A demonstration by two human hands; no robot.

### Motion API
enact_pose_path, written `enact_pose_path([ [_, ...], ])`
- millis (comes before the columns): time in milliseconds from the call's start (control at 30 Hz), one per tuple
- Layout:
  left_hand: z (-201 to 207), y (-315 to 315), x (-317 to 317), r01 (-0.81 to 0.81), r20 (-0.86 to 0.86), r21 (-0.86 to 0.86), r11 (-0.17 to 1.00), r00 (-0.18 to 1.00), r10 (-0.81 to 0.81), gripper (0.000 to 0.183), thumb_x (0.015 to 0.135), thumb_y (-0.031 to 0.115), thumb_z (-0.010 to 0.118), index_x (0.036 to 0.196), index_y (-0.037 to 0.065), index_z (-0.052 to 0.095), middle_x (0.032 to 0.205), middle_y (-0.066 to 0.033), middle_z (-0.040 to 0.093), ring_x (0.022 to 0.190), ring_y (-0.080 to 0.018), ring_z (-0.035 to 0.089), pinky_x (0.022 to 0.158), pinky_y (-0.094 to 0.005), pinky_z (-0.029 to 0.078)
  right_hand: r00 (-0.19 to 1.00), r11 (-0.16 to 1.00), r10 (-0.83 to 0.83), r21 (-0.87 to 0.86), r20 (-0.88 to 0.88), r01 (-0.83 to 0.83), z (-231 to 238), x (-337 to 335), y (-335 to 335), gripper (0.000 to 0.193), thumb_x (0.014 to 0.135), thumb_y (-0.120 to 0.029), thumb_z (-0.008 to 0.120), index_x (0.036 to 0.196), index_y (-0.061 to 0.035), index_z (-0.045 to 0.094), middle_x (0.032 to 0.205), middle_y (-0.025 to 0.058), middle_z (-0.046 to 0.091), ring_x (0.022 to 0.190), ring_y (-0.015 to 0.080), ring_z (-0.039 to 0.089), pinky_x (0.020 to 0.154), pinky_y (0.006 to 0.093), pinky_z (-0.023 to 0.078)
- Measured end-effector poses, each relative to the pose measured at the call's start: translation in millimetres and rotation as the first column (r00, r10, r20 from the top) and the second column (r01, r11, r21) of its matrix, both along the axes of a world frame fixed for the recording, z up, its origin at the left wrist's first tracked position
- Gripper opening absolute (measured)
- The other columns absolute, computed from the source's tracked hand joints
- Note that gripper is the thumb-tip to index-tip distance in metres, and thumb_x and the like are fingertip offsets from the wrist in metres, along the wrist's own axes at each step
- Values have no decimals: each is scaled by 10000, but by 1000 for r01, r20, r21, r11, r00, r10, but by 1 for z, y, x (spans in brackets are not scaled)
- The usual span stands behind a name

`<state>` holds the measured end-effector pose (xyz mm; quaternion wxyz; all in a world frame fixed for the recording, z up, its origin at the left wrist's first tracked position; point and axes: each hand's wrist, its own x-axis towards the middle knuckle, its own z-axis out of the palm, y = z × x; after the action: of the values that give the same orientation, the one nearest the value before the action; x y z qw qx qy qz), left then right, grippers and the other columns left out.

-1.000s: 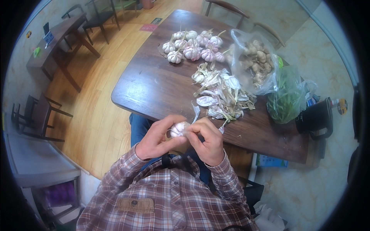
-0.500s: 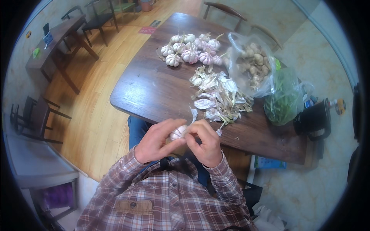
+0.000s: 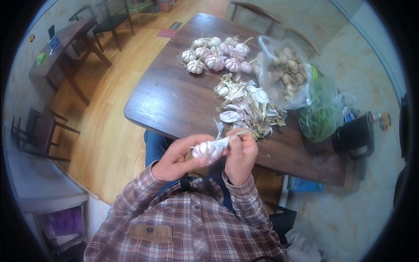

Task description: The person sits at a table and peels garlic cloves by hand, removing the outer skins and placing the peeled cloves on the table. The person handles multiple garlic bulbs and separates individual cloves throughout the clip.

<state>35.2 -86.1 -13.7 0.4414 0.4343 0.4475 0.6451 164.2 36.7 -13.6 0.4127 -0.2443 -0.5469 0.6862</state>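
Note:
A whitish-pink garlic bulb [image 3: 206,151] is cradled in my left hand [image 3: 178,161], its fingers and thumb closed around it just off the table's near edge. Papery white skin [image 3: 222,143] runs from the bulb toward my right hand [image 3: 241,159], which pinches it and the stalk between thumb and forefinger. On the dark wooden table [image 3: 161,98], a heap of loose garlic peelings [image 3: 259,98] lies just beyond my hands. Farther off sits a group of several whole garlic bulbs [image 3: 214,62], some with stalks.
A clear plastic bag [image 3: 266,52] of brown, knobbly produce [image 3: 291,67] stands at the right. Beside it are a bag of green vegetables [image 3: 321,118] and a black jug [image 3: 354,136]. Chairs [image 3: 111,24] and another table [image 3: 74,39] stand far left.
My right hand has turned and shifted slightly right, drawing out the papery skin and stalk. The garlic bulb, mostly covered by fingers before, is now more exposed in my left hand.

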Motion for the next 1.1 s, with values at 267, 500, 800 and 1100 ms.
enact_pose_path([
  [267, 3, 0, 0, 43, 307, 159, 986, 948, -90, 626, 864, 119, 748, 1398, 20, 435, 1218, -73, 594, 1121, -152, 569, 981, -302, 447, 997, 997, -63, -36, -40, 62, -4, -5, 11, 81, 975, -33, 492, 1013, 1, 556, 826, 40, 595, 655, 64, 530, 601, 212, 454],
  [500, -12, 6, -9, -99, 411, 66, 993, 909, 63, 493, 890, 129, 718, 1310, 30, 480, 1220, -64, 579, 1127, -158, 577, 991, -306, 459, 950, 524, -275, 852, 148, 19, 27, 5, 14, 611, 792, -122, 756, 1325, 24, 493, 1322, 217, 533, 1276, 351, 507, 1059, 456, 413],
  [800, -8, 5, -9, -195, -231, 79, 978, 950, 208, 600, 870, 274, 733, 1328, -30, 493, 1206, -147, 531, 1101, -211, 561, 964, -349, 433, 842, 540, -55, 725, 537, -428, 10, 4, 3, 347, 751, -85, 696, 1055, -18, 544, 1007, 166, 601, 890, 368, 612, 735, 438, 500],
  [1100, -1, 27, 9, -259, -31, -117, 959, 966, 257, 233, 907, 217, 633, 1027, 37, 545, 798, -44, 602, 663, -138, 561, 613, -268, 448, 928, 758, 143, 565, 343, -326, -19, 1, 8, 121, 824, -66, 627, 845, -6, 523, 739, 209, 601, 682, 400, 623, 590, 439, 488],
])
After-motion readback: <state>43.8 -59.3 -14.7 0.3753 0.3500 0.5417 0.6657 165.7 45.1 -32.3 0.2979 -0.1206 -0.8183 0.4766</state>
